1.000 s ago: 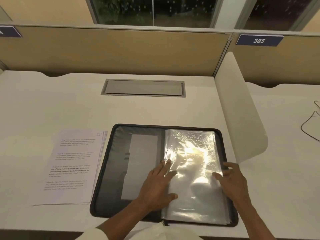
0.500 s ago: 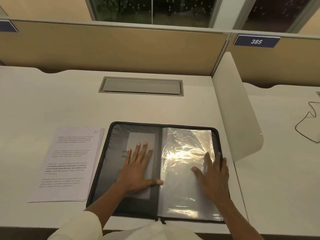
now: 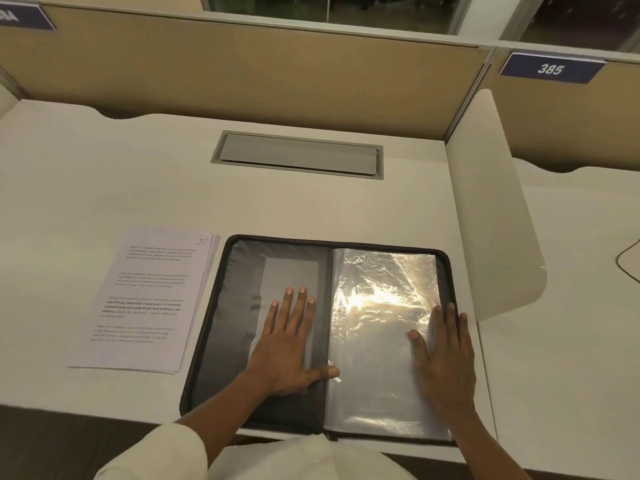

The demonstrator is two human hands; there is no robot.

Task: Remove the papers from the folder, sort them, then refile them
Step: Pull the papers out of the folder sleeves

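**Both hands lying flat on the open folder**

Head view: the folder (image 3: 221, 327) is lying open on the desk (image 3: 104, 174). The left hand (image 3: 287, 348) is pressing its dark inner cover, fingers straight and spread. The right hand (image 3: 446, 355) is resting flat on the clear sleeves (image 3: 377, 306), fingers extended. The papers (image 3: 145, 299) are sitting stacked just left of the folder.

A grey rectangular metal cable hatch (image 3: 298, 155) sits flush in the white desk top (image 3: 104, 168), near the tan fabric partition panel (image 3: 242, 71). A dark blue number plate (image 3: 550, 68) reading 385 hangs beyond a white rounded side divider (image 3: 491, 216). A thin dark cable (image 3: 625, 261) lies on the neighbouring desk.
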